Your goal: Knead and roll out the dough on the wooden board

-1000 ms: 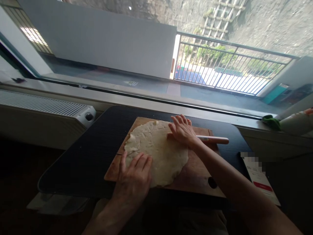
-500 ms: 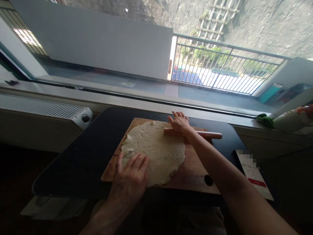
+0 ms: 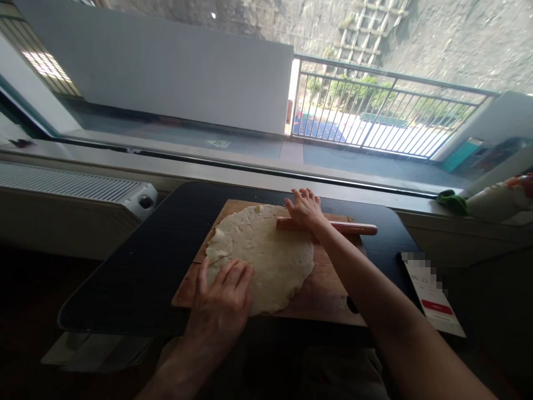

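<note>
A large flat sheet of dough [image 3: 266, 261] with a ragged edge lies on a wooden cutting board [image 3: 328, 283]. My left hand [image 3: 225, 291] rests on the near left part of the dough, fingers stretched out and thumb apart. Across the dough's far right edge lies a wooden rolling pin [image 3: 353, 228], its right end reaching past the board. My right hand [image 3: 306, 206] is laid over the pin's left part, palm down, with the fingers extended beyond it rather than wrapped round. The hand and wrist hide part of the pin.
The board sits on a black table [image 3: 141, 261] with rounded corners. A phone-like device [image 3: 433, 297] with a lit screen and a red bar lies at the table's right. Behind stand a windowsill [image 3: 266, 179] and, to the left, a white radiator [image 3: 83, 186].
The rolling pin has shifted very slightly left. Both hands keep nearly the same places, and the view has moved a little.
</note>
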{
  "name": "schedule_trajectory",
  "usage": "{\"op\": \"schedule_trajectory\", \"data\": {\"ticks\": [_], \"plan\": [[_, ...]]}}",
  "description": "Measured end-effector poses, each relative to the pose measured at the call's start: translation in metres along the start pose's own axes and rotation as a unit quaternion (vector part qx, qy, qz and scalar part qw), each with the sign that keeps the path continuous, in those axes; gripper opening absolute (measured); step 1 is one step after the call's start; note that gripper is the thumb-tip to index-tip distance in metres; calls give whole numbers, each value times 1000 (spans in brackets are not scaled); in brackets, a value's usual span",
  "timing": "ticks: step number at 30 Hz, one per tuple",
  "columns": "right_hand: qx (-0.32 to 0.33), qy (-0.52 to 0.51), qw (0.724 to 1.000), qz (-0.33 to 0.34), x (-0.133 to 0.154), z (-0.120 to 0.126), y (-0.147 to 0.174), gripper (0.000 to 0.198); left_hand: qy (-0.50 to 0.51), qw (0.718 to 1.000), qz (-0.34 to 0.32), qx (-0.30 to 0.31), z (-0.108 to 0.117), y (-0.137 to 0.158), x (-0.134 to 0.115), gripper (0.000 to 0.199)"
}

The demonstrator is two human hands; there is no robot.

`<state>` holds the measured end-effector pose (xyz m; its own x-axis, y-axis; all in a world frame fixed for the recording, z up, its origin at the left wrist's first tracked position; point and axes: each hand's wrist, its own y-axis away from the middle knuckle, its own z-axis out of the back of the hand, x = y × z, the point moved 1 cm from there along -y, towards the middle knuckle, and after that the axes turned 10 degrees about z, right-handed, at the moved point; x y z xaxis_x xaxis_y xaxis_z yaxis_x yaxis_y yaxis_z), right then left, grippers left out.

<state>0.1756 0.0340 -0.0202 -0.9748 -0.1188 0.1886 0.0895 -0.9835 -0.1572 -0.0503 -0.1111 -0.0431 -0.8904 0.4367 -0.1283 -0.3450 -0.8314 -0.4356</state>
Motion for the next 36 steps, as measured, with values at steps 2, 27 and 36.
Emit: {"op": "schedule_trajectory", "data": {"ticks": [2,27,36], "plan": [[-12,5,1000,25,7,-2,21,55,2,1000,4,-5,0,0,0,31],[-70,-37,997,-17,-8,-6,-15,47,46,994,94,45,12,-24,2,36],[6,-116,981,153,-51,28,64,31,-21,964,212,159,-35,-153,34,34]]}}
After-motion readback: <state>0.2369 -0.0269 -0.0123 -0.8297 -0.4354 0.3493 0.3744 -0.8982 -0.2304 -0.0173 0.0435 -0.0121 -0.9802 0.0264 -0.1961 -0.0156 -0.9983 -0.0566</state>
